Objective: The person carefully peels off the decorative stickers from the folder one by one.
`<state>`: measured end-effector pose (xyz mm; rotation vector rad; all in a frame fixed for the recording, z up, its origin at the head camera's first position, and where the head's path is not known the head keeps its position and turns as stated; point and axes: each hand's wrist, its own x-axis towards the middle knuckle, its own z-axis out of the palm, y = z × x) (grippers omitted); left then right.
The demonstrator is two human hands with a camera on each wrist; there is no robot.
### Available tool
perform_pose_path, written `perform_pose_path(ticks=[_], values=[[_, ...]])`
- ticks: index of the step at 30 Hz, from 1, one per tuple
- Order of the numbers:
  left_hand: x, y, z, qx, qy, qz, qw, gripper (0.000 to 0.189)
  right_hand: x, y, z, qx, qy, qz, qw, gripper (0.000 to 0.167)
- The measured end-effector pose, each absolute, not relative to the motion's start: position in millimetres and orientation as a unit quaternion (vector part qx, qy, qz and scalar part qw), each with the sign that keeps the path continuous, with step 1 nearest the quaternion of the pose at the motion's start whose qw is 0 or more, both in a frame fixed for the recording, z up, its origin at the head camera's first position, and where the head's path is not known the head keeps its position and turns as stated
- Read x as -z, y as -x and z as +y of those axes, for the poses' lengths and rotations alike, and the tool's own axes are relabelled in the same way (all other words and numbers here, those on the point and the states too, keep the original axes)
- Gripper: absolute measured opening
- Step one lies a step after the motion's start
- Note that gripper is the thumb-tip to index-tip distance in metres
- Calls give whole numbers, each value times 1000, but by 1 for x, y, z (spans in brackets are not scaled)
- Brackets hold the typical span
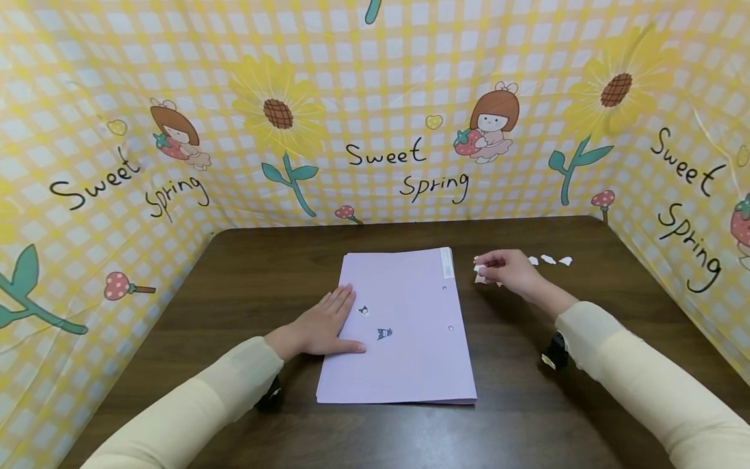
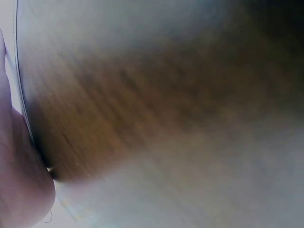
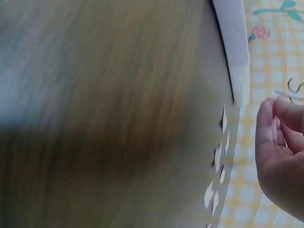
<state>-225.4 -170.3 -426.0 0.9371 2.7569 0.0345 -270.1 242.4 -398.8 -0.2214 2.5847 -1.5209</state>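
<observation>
A lilac folder [image 1: 404, 365] lies on the table with two small dark cartoon stickers [image 1: 384, 334] on its cover. My left hand [image 1: 328, 322] rests flat on the folder's left side, fingers straight and thumb spread. To the right of the folder, my right hand [image 1: 508, 270] has thumb and fingertips pinched together. A tiny pale edge shows at these fingertips in the right wrist view, seemingly a small sticker, mostly hidden by the fingers. Beneath and beyond this hand lie several small white cut-out pieces [image 1: 547, 259] with wavy outlines.
Dark wooden table [image 1: 234, 280] around the folder. Yellow checked cloth [image 1: 375, 85] stands as walls at the back and both sides. A white label [image 1: 447, 263] and two small round studs [image 1: 450, 327] sit along the folder's right edge.
</observation>
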Motion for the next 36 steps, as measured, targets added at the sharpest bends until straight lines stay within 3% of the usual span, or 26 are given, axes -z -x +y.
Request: perform_pose_path(ticks=[17,36], values=[[426,228,-169,-10,-324,939,117,116,405,264,313,507,34,861,18,37],[432,229,-171,-6,-311,943,122,117,412,261,334,445,3,894,45,37]])
